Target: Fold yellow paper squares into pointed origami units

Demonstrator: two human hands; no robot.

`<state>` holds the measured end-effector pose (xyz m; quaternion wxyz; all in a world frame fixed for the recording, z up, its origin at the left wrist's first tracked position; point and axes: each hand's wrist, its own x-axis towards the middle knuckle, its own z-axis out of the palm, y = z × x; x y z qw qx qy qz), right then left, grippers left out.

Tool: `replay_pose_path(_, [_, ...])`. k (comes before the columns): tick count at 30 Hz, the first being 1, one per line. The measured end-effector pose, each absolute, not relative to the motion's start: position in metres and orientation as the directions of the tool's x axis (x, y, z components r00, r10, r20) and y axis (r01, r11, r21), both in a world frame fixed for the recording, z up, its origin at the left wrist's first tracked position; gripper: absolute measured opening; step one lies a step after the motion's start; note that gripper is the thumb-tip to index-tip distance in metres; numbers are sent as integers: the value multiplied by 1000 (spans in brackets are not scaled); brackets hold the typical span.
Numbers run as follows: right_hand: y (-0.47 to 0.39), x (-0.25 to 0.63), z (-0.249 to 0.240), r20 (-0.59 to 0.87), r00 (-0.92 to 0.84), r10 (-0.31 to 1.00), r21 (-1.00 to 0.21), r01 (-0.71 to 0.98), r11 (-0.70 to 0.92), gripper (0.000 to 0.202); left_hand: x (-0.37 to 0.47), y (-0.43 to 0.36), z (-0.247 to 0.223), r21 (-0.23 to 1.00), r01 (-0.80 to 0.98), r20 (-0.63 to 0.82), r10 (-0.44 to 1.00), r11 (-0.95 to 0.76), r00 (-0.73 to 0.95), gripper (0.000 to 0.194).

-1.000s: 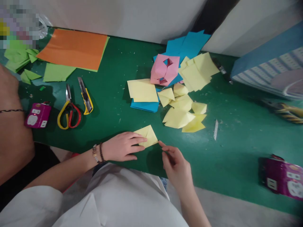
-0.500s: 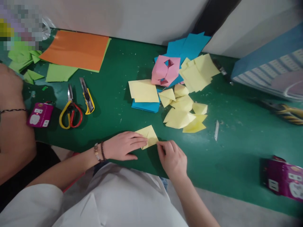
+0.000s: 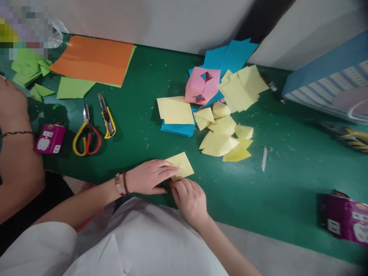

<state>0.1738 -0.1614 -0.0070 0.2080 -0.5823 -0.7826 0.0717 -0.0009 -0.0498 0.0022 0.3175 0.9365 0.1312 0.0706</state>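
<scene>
A small folded yellow paper lies on the green table near its front edge. My left hand rests flat on the paper's left part, fingers stretched out, thumb apart. The fingers of my right hand are pinched at the paper's lower edge, close to my left fingertips; whether they grip it is hidden. Beyond the hands, several folded yellow pieces lie beside a yellow sheet on folded blue paper. Behind them sits a pink folded paper shape.
At the left are scissors, a yellow cutter, a purple box, orange paper and another person's arm. A loose blade, pliers and a second purple box are at the right.
My right hand has moved left along the folded paper, from its right corner to its lower edge. My left hand has stayed in place on the paper.
</scene>
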Motion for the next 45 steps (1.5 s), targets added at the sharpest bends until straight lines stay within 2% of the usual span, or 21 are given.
replay_pose_path(4, [-165, 181, -2, 269, -194, 943, -498, 811, 308, 17, -1, -50, 3, 595, 200, 49, 284, -779, 958, 61])
replay_pose_path(7, [-161, 198, 0, 283, -52, 958, -500, 844, 193, 10, -2, -50, 3, 576, 195, 49, 271, -794, 961, 65])
replay_pose_path(9, [-155, 208, 1, 292, -17, 956, -480, 862, 162, 9, -2, -49, 3, 553, 174, 56, 245, -815, 968, 60])
replay_pose_path(14, [-139, 214, 6, 293, -96, 951, -502, 831, 238, 13, -2, -49, 3, 454, 98, 109, 164, -886, 980, 46])
replay_pose_path(17, [-131, 213, 5, 257, -145, 956, -527, 808, 264, 16, -3, -51, 2, 445, 109, 127, 183, -889, 975, 46])
replay_pose_path(22, [-128, 212, -1, 227, -182, 957, -484, 832, 273, 15, -9, -60, 1, 437, 124, 165, 215, -891, 963, 46])
replay_pose_path(27, [-128, 216, 0, 238, -167, 957, -528, 805, 272, 15, -11, -68, 1, 435, 192, 151, 282, -880, 947, 36])
replay_pose_path(31, [-132, 230, 6, 254, -32, 967, -540, 825, 170, 20, -9, -71, 0, 458, 214, 210, 339, -863, 917, 24])
replay_pose_path(33, [-136, 238, 9, 221, 18, 975, -544, 832, 107, 24, -7, -71, 1, 477, 265, 241, 415, -838, 877, 21])
replay_pose_path(36, [-141, 242, 11, 199, -9, 980, -550, 827, 120, 27, 2, -69, 5, 516, 439, 216, 607, -736, 765, 13])
replay_pose_path(37, [-143, 240, 10, 203, -35, 979, -545, 826, 142, 28, 6, -68, 6, 527, 492, 191, 661, -693, 726, 13])
replay_pose_path(39, [-143, 232, 8, 218, -75, 973, -522, 833, 181, 30, 16, -64, 10, 533, 570, 128, 726, -625, 676, 29])
replay_pose_path(42, [-139, 218, 1, 227, -93, 969, -474, 859, 193, 28, 30, -58, 14, 520, 600, 44, 720, -608, 692, 49])
replay_pose_path(45, [-134, 210, -4, 234, -77, 969, -457, 871, 179, 20, 39, -50, 16, 516, 589, 0, 688, -622, 726, 55])
